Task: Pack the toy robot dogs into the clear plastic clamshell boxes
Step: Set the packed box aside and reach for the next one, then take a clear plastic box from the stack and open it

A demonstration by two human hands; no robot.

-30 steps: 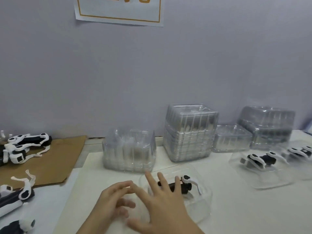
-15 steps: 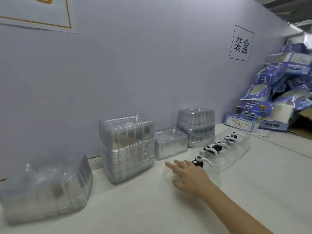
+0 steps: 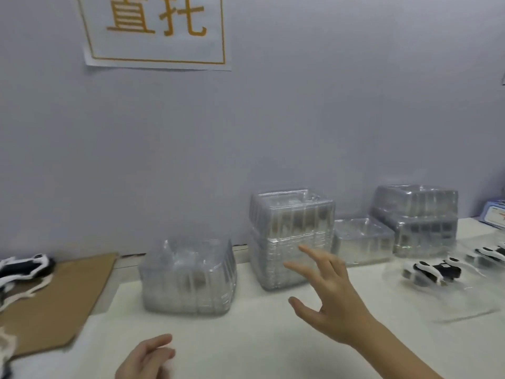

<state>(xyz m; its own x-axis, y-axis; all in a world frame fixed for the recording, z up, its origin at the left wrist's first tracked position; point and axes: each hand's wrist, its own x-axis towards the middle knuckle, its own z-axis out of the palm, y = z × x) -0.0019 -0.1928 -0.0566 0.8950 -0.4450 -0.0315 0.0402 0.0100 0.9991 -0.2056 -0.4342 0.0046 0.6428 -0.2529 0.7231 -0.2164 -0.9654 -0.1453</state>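
My right hand (image 3: 329, 295) hovers above the white table with fingers spread, in front of the tall middle stack of clear clamshell boxes (image 3: 291, 236), holding nothing. My left hand (image 3: 147, 358) is low at the bottom edge, fingers loosely bent and empty. A lower stack of clamshells (image 3: 188, 274) stands to the left. At the right, a packed clamshell (image 3: 464, 299) holds a black-and-white toy robot dog (image 3: 429, 270), with another packed dog (image 3: 489, 254) behind it. Loose toy dogs (image 3: 24, 266) lie at the far left.
Brown cardboard (image 3: 60, 299) lies at the left under the loose dogs. A single clear tray (image 3: 362, 240) and another clamshell stack (image 3: 418, 217) stand at the back right. A blue printed box (image 3: 494, 216) sits at the right edge. A grey wall with a paper sign (image 3: 155, 31) is behind.
The view has swung back left from the right end of the table. My right hand left the packed clamshell and now hangs in front of the middle stack; my left hand is back in view.
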